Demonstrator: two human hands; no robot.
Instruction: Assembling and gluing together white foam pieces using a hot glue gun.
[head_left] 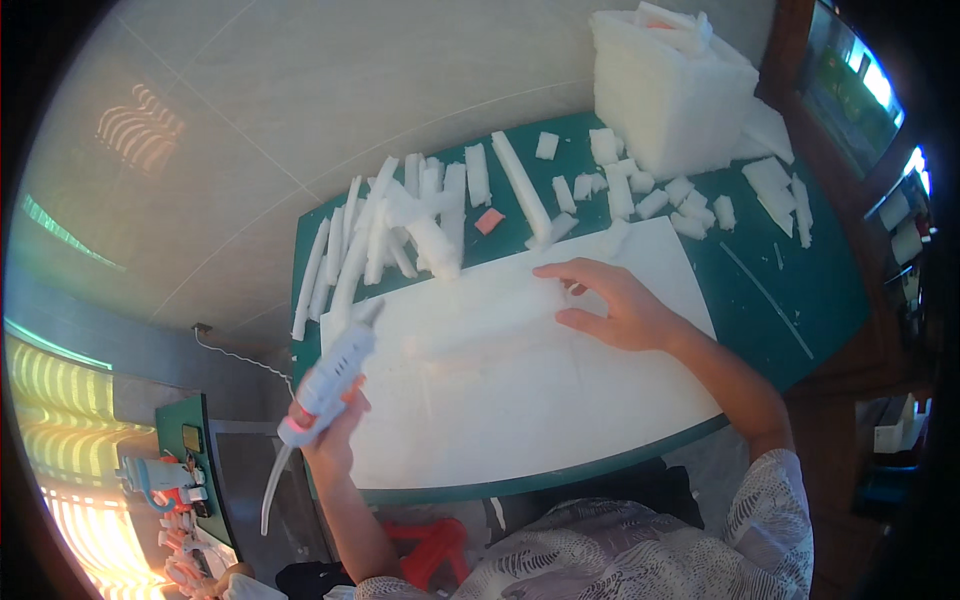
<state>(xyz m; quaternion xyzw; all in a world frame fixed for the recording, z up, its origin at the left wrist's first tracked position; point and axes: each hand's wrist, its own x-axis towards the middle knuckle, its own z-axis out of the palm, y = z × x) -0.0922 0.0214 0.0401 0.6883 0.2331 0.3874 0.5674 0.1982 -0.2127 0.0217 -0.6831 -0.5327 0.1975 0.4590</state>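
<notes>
My left hand (335, 415) is wrapped round a white hot glue gun (335, 375), its nozzle pointing up and away. A translucent glue stick (274, 485) sticks out of its rear end. On a white board (480, 430) lies a pale white foam strip (480, 328), whose outline is hard to make out against the board. My right hand (625, 305) is at the strip's right end, with the index finger along the far side and the thumb on the near side. Just beyond the glue gun, several white foam sticks (365, 240) lie heaped, some overlapping the board.
The board rests on a green table (780, 300). Small foam blocks (690, 205) and a pink piece (489, 221) lie along the far side. A large white foam box (670, 95) stands far right. At left, a white cord (240, 350) hangs; a red stool (430, 550) stands below.
</notes>
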